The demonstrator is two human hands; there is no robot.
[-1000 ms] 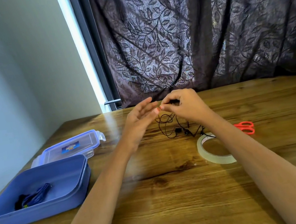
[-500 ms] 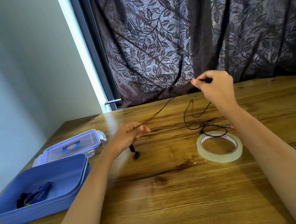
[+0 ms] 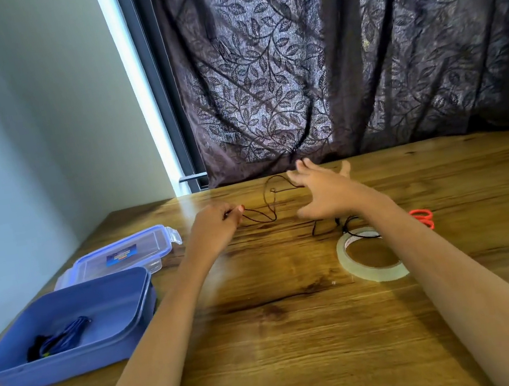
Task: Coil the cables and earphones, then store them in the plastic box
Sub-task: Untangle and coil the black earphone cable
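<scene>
Thin black earphones (image 3: pixel 270 205) lie in loose loops on the wooden table (image 3: pixel 302 335), running from my left hand past the tape. My left hand (image 3: pixel 217 227) pinches one end of the cord between thumb and fingertips. My right hand (image 3: pixel 324 190) hovers over the cord's far loop with fingers spread, holding nothing. The blue plastic box (image 3: pixel 68 332) stands open at the left, with a coiled blue cable (image 3: pixel 61 337) inside it.
The box's clear lid (image 3: pixel 123 257) lies behind the box. A roll of clear tape (image 3: pixel 369 254) sits under my right forearm, part of the cord lying across it. Orange scissors (image 3: pixel 422 218) peek out beyond that arm. A dark curtain hangs behind the table.
My right hand let go of the cord, dropped from its raised position and opened above the loops. The left hand moved forward with the cord's end; the cord went slack onto the table.
</scene>
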